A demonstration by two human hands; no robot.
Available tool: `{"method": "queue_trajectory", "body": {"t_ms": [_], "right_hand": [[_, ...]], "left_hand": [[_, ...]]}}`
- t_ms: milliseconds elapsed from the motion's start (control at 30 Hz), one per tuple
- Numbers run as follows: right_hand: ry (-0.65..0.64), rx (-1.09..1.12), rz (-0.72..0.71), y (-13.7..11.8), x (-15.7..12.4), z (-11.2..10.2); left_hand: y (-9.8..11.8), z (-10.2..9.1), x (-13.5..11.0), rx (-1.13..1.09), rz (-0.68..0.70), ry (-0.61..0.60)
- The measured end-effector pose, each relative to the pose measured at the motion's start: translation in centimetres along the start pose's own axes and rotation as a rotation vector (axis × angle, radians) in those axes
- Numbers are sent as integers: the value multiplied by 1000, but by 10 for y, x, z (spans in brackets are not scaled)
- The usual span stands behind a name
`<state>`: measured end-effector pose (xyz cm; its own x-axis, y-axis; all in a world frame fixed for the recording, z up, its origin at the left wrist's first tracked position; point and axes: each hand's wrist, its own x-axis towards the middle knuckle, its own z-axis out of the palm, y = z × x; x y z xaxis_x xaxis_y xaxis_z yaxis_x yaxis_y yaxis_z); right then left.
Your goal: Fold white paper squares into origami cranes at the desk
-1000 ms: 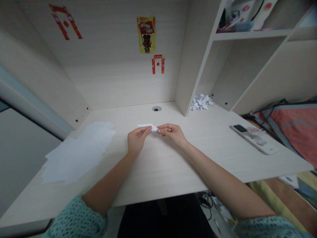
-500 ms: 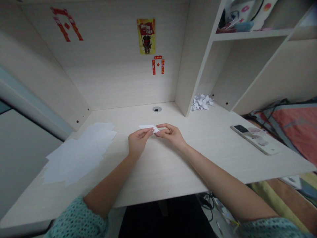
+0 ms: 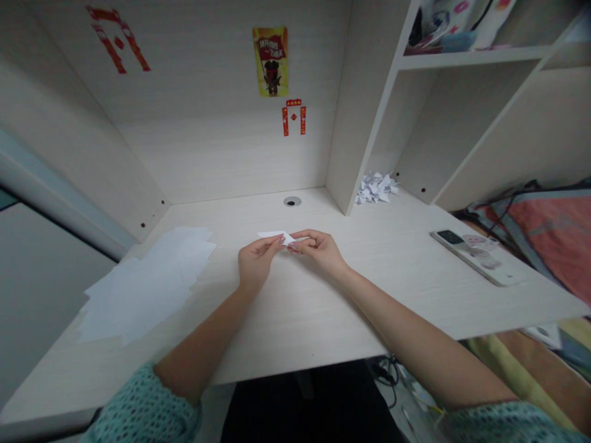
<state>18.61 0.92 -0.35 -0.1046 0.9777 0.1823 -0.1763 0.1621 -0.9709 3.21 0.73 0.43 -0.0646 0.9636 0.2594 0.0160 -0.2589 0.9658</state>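
White folded paper strip (image 3: 276,235) sits pinched between the fingertips of both hands, near the middle of the pale wood-grain worktop (image 3: 295,326). The left hand (image 3: 256,261) holds the strip's long end between thumb and fingers, with its pointed tip sticking out to the left. The right hand (image 3: 321,251) grips the other end, its fingers curled, and the two sets of fingertips nearly meet. Whether the strip touches the worktop cannot be told from this view. Both forearms reach in from the bottom corners, ending in teal knit sleeves (image 3: 143,409).

Towards the left edge of the worktop lies a loose, overlapping stack of white paper sheets (image 3: 143,286), well apart from the hands. At the back, under the shelf unit (image 3: 462,58), sits a small heap of folded white paper shapes (image 3: 376,189). A phone in a pale printed case (image 3: 475,258) lies at an angle near the right edge. A dark round cable hole (image 3: 292,201) marks the back of the worktop, and on the wall above it hang a yellow-and-red poster (image 3: 270,61) and small red paper decorations (image 3: 293,120). Beyond the right edge is a bed with a red blanket (image 3: 554,231).
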Motion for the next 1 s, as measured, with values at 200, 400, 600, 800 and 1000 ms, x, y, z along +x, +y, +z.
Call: {"method": "queue_trajectory", "body": {"t_ms": [200,400,600,800,1000], "right_hand": [[-3,3,18,-2,-2,1],[-21,-11,-8,-5,-3,1],[37,-25,-41,-3,-2,2],[18,-39,-49,-4,-2,2],[37,-48,-49,-3,-1,3]], "left_hand": [[2,0,-1,50,52,4],[6,-2,-3,142,137,5],[7,-1,-4,176,141,-21],[7,1,-5,52,46,-78],[7,3,-7,-17,34,-36]]}}
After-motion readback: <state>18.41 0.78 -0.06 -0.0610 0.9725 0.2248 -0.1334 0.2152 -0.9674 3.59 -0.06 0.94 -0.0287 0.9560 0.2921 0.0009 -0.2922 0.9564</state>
